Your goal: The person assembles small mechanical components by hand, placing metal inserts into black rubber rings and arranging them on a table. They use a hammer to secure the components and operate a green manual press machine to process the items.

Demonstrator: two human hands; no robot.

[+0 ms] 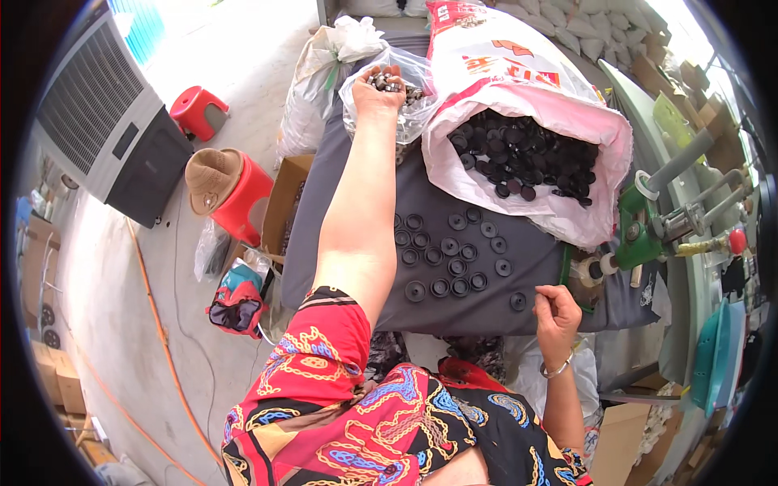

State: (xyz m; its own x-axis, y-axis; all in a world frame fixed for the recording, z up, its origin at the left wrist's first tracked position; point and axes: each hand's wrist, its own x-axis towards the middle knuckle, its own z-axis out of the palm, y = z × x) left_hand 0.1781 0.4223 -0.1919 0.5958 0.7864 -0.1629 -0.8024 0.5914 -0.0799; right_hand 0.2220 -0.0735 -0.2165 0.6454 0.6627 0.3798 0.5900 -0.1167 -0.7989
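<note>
My left hand (381,91) is stretched far across the table into a clear plastic bag (413,69). Small shiny metal parts (384,81) lie in its curled fingers, and more of them show in the bag. My right hand (557,314) hovers by the near right table edge, thumb and fingers drawn together; whatever they may hold is too small to make out. Just left of it lies a black round plastic piece (518,301). Several similar black discs (459,267) with raised rims or centres are spread on the grey cloth between my arms.
A big white woven sack (519,69) spills black discs (527,154) at its mouth. At the right stands a green hand press (640,235) with a red knob. A tied sack (312,97), red stools (247,198) and an air cooler (105,105) are on the left.
</note>
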